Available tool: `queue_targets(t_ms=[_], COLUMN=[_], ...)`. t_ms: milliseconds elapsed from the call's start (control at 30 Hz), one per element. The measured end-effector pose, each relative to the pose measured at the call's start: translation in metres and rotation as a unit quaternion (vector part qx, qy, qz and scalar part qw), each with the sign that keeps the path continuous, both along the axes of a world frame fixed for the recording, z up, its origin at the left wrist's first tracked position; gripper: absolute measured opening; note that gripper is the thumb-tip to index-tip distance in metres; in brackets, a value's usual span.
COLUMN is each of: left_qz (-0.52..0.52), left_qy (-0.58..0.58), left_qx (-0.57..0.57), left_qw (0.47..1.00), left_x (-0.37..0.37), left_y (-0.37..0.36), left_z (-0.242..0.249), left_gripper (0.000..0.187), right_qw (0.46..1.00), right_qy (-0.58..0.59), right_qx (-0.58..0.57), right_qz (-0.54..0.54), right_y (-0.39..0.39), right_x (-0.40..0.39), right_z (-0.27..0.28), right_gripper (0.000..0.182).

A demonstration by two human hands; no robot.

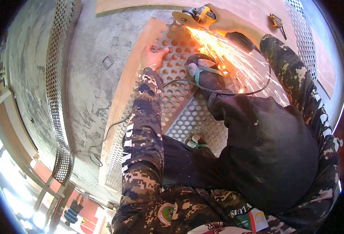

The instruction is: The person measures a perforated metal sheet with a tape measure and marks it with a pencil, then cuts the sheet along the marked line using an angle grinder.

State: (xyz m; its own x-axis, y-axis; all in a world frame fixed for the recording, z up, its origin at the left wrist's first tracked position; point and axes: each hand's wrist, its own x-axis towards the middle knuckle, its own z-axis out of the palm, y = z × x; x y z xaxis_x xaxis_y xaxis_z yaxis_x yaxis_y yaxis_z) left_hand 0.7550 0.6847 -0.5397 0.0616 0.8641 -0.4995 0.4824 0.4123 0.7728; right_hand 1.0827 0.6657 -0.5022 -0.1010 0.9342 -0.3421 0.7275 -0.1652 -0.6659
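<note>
My right hand (220, 19) is wrapped round a yellow and black angle grinder (206, 16) at the top. The grinder's disc (183, 18) meets the far edge of a perforated metal sheet (175, 64), and bright sparks stream from it towards the lower right. On the left edge of that sheet rests my left hand (153, 57), its thumb and fingers apart. A wooden board (135, 64) lies along the sheet's left side. My foot in a sandal (207, 74) stands on the sheet, close to the sparks.
A black cord (179, 80) loops across the sheet and over my leg. A long perforated strip (54, 78) lies at the left. At the upper right are a yellow and black tool (275, 21) and another perforated strip (305, 43). A person (73, 210) is at the lower left.
</note>
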Motion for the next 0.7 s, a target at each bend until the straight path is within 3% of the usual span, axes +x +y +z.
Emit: queue_targets(t_ms=[200,500,700], left_qz=[-0.01,0.002,-0.009], left_qy=[0.018,0.012,0.017], left_qx=[0.007,0.002,0.029], left_qw=[1.0,1.0,0.999], left_x=[-0.002,0.002,-0.001], left_y=[0.003,0.0,0.001], left_z=[-0.007,0.007,-0.005], left_gripper=[0.049,0.048,0.046], right_qw=[0.999,0.999,0.991], right_qy=[0.041,-0.022,-0.089], right_qx=[0.024,0.038,-0.096], right_qz=[-0.019,-0.008,-0.014], right_y=[0.0,0.003,0.01], right_x=[-0.003,-0.012,-0.022], right_z=[0.006,0.012,0.076], right_gripper=[0.079,0.077,0.093])
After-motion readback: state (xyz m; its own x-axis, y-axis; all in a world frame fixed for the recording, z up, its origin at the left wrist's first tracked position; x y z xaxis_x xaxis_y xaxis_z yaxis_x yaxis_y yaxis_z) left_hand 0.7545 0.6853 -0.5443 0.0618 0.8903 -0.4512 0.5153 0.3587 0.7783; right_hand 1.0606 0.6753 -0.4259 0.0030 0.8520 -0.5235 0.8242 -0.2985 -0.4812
